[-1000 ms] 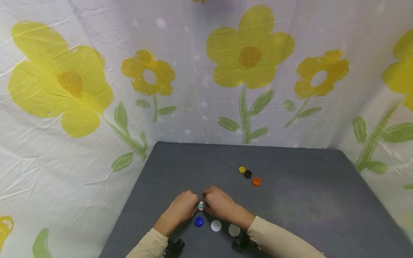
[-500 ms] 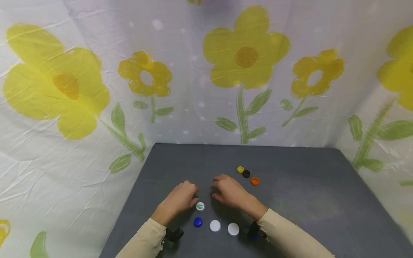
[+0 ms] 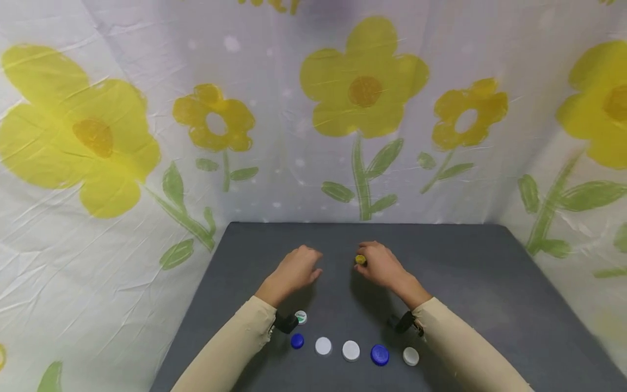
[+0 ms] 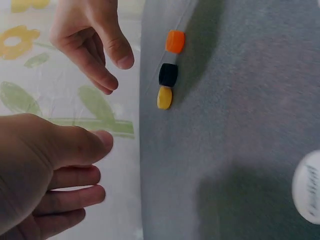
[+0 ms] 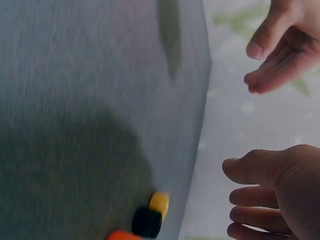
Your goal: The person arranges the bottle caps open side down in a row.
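Note:
My right hand is over the three caps at the far middle of the table, fingers and thumb spread apart. In the head view the yellow bottle cap shows between its thumb and fingers. The wrist views show this yellow cap on the table, beside a black cap and an orange cap. Both of those are hidden by the right hand in the head view. My left hand hovers to the left with loosely bent fingers, holding nothing.
Nearer me lies a white cap with green print. In front of it run a blue cap, two white caps, a larger blue cap and another white cap. Flowered cloth hangs behind the grey table.
Both hands have left the white cap with green print and moved forward, away from me. The right hand has also gone right, to the yellow cap; the near caps are uncovered.

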`<state>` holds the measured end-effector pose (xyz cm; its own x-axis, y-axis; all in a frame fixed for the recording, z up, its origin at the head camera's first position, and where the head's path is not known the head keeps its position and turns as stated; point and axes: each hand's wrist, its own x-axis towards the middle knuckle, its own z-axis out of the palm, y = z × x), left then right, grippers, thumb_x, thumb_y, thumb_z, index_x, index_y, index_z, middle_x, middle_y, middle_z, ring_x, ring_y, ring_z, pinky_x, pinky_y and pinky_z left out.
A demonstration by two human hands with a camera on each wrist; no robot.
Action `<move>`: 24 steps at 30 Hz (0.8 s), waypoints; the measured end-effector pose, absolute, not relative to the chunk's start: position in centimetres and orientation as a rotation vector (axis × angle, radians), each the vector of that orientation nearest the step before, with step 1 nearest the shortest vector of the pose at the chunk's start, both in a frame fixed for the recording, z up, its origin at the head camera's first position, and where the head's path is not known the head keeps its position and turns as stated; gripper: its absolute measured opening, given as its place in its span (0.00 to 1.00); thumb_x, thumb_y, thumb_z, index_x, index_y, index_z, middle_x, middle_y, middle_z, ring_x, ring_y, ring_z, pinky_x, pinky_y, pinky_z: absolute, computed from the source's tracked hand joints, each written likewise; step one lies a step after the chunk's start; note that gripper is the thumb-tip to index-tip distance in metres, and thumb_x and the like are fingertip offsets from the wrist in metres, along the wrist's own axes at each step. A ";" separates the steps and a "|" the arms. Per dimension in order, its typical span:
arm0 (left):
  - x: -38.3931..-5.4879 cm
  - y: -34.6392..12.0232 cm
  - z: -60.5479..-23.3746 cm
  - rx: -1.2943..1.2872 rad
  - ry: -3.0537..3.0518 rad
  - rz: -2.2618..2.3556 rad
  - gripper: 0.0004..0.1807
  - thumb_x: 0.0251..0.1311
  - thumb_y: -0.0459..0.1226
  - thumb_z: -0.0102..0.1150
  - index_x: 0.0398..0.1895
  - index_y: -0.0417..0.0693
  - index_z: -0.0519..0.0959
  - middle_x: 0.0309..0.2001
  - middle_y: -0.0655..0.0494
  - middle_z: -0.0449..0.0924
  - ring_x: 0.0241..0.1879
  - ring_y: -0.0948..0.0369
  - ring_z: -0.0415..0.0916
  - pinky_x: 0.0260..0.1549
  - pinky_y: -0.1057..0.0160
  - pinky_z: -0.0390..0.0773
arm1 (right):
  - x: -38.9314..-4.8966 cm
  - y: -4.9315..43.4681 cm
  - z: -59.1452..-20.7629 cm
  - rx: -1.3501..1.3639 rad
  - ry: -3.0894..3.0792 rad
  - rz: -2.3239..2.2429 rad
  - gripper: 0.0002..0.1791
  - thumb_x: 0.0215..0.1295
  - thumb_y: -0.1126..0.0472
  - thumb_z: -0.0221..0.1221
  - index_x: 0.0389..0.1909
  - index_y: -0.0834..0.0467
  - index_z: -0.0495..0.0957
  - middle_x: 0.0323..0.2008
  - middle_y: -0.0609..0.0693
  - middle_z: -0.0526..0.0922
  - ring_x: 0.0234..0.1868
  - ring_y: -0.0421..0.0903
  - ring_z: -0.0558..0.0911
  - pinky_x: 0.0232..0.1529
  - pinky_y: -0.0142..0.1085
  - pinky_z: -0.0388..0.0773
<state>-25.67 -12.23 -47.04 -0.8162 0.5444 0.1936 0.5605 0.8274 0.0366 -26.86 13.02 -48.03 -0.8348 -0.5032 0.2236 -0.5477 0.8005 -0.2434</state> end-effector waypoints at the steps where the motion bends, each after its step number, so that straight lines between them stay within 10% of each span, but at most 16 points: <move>1: -26.1 -11.8 -47.0 -0.867 -2.837 -0.143 0.13 0.59 0.41 0.70 0.45 0.47 0.85 0.39 0.54 0.87 0.39 0.55 0.85 0.36 0.56 0.83 | -27.1 13.4 -48.0 0.826 -2.847 0.440 0.17 0.62 0.57 0.69 0.48 0.63 0.85 0.59 0.64 0.80 0.60 0.62 0.79 0.59 0.55 0.76; 24: -32.0 -4.1 -50.3 -0.802 -2.991 -0.265 0.18 0.64 0.42 0.67 0.56 0.48 0.84 0.51 0.53 0.86 0.47 0.55 0.85 0.44 0.56 0.84 | -31.3 15.6 -50.2 0.732 -2.960 0.526 0.20 0.60 0.57 0.70 0.48 0.66 0.84 0.53 0.62 0.83 0.51 0.59 0.84 0.48 0.50 0.83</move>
<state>-31.98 -4.11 -50.27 -0.8662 0.4938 0.0761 0.4995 0.8523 0.1551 -31.28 15.57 -50.23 -0.8870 -0.4443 0.1255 -0.4604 0.8303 -0.3141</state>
